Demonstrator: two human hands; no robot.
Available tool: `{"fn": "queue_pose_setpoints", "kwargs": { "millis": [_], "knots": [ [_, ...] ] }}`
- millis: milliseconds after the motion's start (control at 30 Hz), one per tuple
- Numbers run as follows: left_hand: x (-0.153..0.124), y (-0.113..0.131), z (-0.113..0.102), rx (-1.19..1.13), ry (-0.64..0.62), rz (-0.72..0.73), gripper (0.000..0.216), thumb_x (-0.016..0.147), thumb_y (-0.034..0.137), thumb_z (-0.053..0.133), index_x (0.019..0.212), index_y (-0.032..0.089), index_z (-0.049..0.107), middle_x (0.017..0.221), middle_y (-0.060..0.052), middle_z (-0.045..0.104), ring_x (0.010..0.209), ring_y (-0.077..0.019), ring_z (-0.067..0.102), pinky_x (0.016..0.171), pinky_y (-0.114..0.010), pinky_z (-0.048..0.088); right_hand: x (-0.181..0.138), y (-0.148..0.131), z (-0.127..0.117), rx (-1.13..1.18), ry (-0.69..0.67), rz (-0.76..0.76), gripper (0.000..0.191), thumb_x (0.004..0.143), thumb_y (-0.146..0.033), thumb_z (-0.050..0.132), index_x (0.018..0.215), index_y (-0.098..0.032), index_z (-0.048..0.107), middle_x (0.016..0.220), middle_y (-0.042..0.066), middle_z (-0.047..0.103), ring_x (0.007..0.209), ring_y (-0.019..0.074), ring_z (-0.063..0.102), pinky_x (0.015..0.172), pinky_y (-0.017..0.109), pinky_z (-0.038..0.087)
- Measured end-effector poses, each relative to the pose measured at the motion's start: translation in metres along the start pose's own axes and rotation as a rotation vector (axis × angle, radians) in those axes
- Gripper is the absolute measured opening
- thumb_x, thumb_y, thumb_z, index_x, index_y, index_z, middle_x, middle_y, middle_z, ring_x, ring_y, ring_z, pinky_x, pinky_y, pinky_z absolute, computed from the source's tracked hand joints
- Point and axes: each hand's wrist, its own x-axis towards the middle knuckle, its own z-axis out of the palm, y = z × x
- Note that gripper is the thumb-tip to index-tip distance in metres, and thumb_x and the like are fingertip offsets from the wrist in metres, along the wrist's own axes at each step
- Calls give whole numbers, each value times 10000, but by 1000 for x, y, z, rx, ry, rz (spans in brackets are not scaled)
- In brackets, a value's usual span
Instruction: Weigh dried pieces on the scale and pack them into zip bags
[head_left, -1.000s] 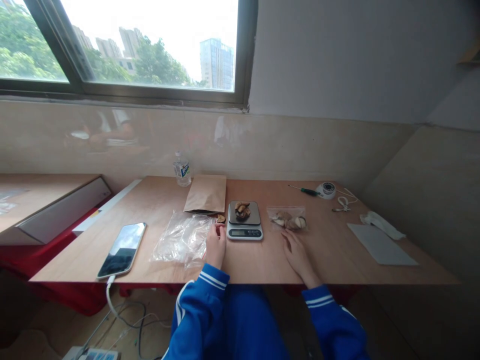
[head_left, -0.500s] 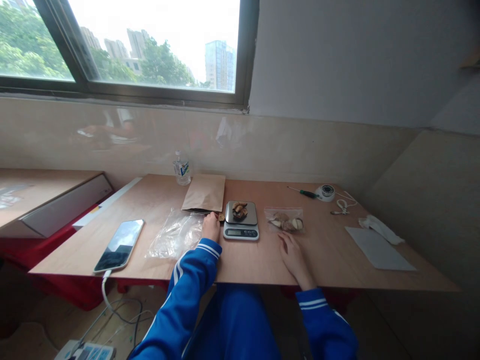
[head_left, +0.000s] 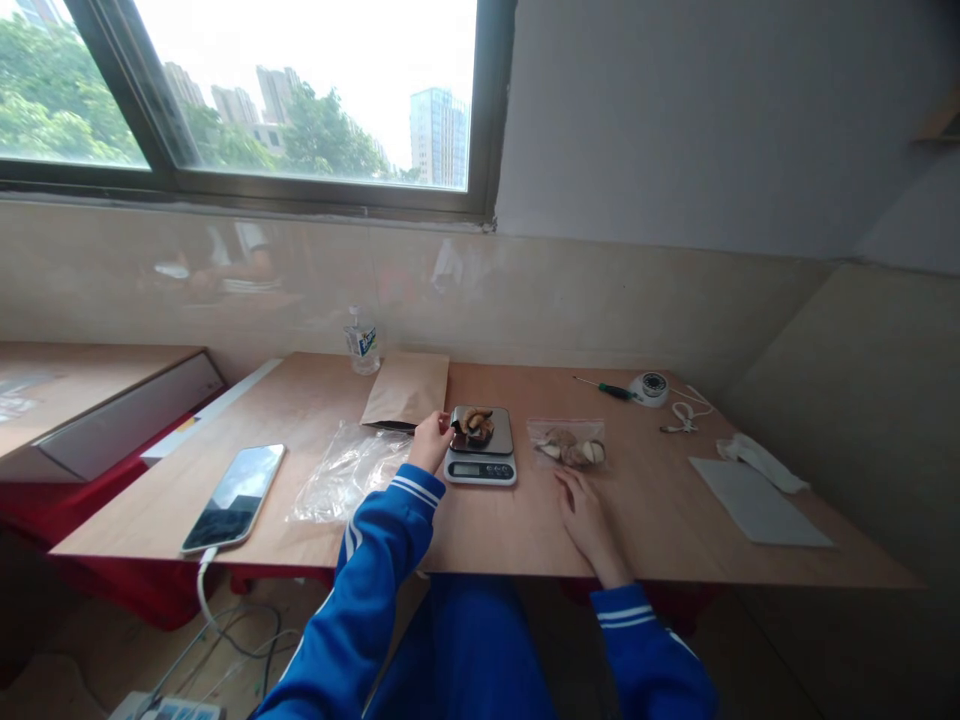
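A small digital kitchen scale [head_left: 481, 470] stands on the table with a pile of brown dried pieces [head_left: 475, 426] on its metal plate. They look like dried mushroom slices, though the exact kind is unclear. At the plate's left edge my left hand [head_left: 432, 441] pinches a small brown dried piece [head_left: 456, 427] against the pile. My right hand [head_left: 585, 515] rests on the table with fingers stretched out and holds nothing. Just beyond its fingertips lies a clear zip bag [head_left: 541, 430] with several brown and whitish pieces inside. A crumpled clear plastic bag [head_left: 341, 480] lies left of my left hand.
Behind the plastic bag lies a brown paper bag [head_left: 409, 388], its mouth toward me, near a clear bottle [head_left: 364, 345]. A phone [head_left: 236, 497] on a cable sits left. Farther right are a screwdriver [head_left: 615, 391], a white camera [head_left: 650, 389] and a white sheet [head_left: 757, 503].
My left hand has moved up and right from beside the scale to the plate, bringing the brown piece to the pile. My right hand has stayed in place.
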Motion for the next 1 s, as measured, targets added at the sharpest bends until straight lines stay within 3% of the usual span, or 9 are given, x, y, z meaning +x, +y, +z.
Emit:
{"fn": "queue_pose_setpoints", "kwargs": {
  "millis": [200, 433, 633, 733, 900, 1000],
  "knots": [
    [-12, -29, -4, -64, -8, 54, 176, 784, 133, 466, 887, 145, 609, 878, -70, 672, 805, -158, 617, 787, -290, 479, -1, 2, 1, 4, 7, -10, 351, 868, -211, 346, 1111, -165, 595, 1177, 117, 581, 1091, 235, 543, 937, 418, 458],
    [-25, -71, -16, -72, -102, 126, 211, 819, 265, 426, 847, 167, 611, 852, -50, 652, 829, -181, 611, 799, -331, 480, -3, 7, 3, -3, 2, -37, 341, 869, -216, 360, 1118, -179, 590, 1182, 107, 586, 1084, 226, 549, 938, 414, 459],
    [-29, -80, -13, 43, -126, 255, 217, 834, 259, 404, 827, 187, 609, 841, -42, 589, 819, -170, 586, 807, -328, 471, -2, 7, 3, 4, 3, -41, 343, 865, -196, 352, 1115, -171, 586, 1175, 115, 586, 1082, 228, 547, 930, 421, 464],
    [-28, -82, -8, 66, -53, 245, 209, 845, 235, 386, 866, 178, 586, 860, -53, 588, 835, -179, 587, 817, -344, 480, -2, 6, 3, 10, 7, -40, 340, 865, -200, 353, 1106, -175, 592, 1164, 115, 591, 1074, 228, 551, 924, 424, 467],
    [-22, -83, 2, 259, 241, 246, 334, 807, 183, 431, 1119, 91, 509, 1053, -155, 550, 1013, -264, 543, 898, -442, 453, -1, 4, 1, 18, 13, -37, 336, 859, -206, 359, 1091, -177, 601, 1152, 114, 597, 1054, 226, 560, 914, 419, 471],
    [-13, -79, 4, 408, 261, 232, 439, 802, 149, 407, 1218, 15, 447, 1227, -242, 489, 1175, -325, 452, 967, -492, 394, -1, 3, 0, 19, 14, -36, 336, 861, -213, 356, 1089, -175, 600, 1144, 115, 597, 1057, 227, 557, 911, 418, 470]
  ]
}}
